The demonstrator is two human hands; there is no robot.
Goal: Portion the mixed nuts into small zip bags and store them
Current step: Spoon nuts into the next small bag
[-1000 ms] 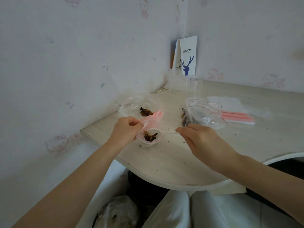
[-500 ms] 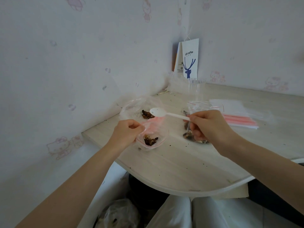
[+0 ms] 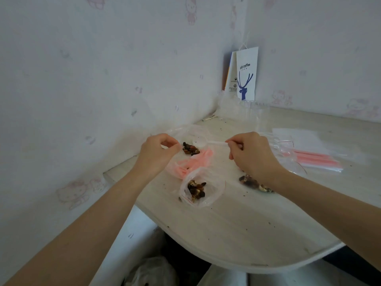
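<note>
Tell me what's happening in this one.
A person works at a table. The right hand holds a white spoon above the nuts in a clear bag, whose edge the left hand seems to pinch. A small zip bag with some nuts inside lies nearer the person.

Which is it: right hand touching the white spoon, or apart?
Touching. Head view shows the right hand pinching the handle of the white spoon, no gap.

white paper bag, "coffee" above blue deer logo
</note>
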